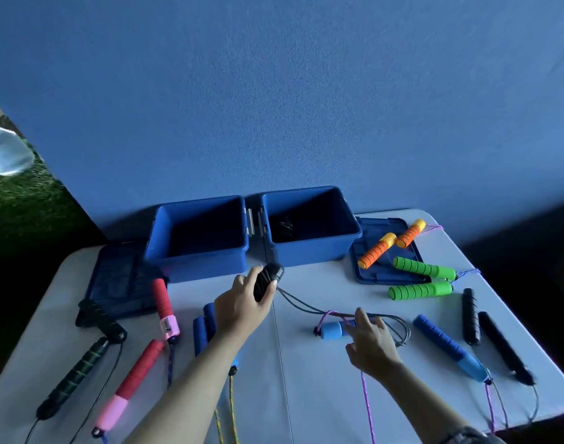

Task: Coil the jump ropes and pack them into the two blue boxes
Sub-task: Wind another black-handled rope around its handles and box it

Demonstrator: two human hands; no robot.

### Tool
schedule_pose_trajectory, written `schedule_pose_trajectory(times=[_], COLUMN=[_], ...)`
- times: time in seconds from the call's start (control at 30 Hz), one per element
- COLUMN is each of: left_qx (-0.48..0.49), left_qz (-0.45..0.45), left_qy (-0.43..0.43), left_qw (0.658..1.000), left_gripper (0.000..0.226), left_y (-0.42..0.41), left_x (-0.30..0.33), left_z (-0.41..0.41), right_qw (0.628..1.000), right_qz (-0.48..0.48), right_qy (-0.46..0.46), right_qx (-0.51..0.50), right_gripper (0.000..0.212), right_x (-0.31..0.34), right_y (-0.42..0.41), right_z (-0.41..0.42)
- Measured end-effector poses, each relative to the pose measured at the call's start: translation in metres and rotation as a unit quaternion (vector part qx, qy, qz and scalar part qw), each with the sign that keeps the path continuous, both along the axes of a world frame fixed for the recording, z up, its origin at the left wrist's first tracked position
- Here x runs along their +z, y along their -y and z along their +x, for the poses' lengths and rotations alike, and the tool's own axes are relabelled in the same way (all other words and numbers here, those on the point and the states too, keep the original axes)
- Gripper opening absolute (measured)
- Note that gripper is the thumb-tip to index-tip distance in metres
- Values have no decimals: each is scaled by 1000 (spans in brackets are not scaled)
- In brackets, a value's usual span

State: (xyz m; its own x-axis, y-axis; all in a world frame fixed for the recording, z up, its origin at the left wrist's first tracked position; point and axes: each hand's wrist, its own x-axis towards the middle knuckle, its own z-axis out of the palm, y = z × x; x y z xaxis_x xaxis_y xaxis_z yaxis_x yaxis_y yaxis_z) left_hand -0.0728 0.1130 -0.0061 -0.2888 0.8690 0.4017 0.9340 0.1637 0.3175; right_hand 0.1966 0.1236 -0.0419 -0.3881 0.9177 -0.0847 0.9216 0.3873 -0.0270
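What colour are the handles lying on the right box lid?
Orange handles with yellow caps, in the head view.

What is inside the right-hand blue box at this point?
The right blue box holds something dark and thin on its floor, likely a black rope, though shadow hides its details. The near wall covers the front part of the floor.

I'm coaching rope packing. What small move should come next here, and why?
Probably carry the black handles in the left hand into the right blue box just ahead; the right hand already holds the gathered cord to follow.
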Motion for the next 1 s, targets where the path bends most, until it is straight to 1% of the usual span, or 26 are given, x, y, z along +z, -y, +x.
schedule_pose_trajectory(times=[0.07,0.13,0.2,0.23,0.37,0.43,0.57,0.63,0.7,0.77,0.83,0.87,0.9,0.93,0.97,1.0], left_qx=[-1,-3,-7,-9,-7,0,5,5,7,5,2,-2,-7,-12,-14,-15], left_qz=[-8,-13,-19,-22,-31,-41,-59,-60,-65,-72,-81,-85,-88,-91,-93,-96], left_qy=[-11,-16,-21,-27,-49,-54,-39,-31,-29,-33,-39,-43,-45,-46,-49,-52], left_qw=[1000,1000,1000,999,998,998,997,998,997,997,996,995,995,995,994,994], left_gripper=[48,46,45,45,44,45,41,39,38,40,43,43,43,42,41,41], left_y=[2,4,6,7,9,10,13,14,15,16,17,17,18,19,20,21], left_x=[-3,-5,-5,-6,-11,-15,-26,-31,-35,-37,-41,-42,-44,-45,-45,-46], left_z=[1,1,1,1,-2,-2,-9,-13,-16,-18,-19,-19,-20,-21,-21,-21], right_qw=[1000,999,998,999,999,999,996,995,992,984,960,937,896,847,808,784], right_qz=[-13,-31,-35,-27,-17,-11,-21,-48,-109,-154,-207,-236,-275,-306,-319,-328], right_qy=[12,27,42,43,36,26,-26,-67,-63,-88,-162,-217,-299,-383,-435,-462], right_qx=[11,16,14,12,11,41,76,63,31,-21,-97,-137,-176,-205,-238,-254], right_gripper=[43,52,58,58,46,44,39,30,25,22,27,35,48,60,57,45], right_x=[-2,-6,-11,-13,-8,-4,4,7,13,14,15,18,17,17,19,21], right_y=[-1,-3,-8,-9,-9,-9,-6,-11,-17,-22,-30,-33,-36,-38,-41,-43], right_z=[-1,-4,-7,-10,-21,-24,-24,-22,-22,-24,-25,-26,-24,-20,-18,-16])
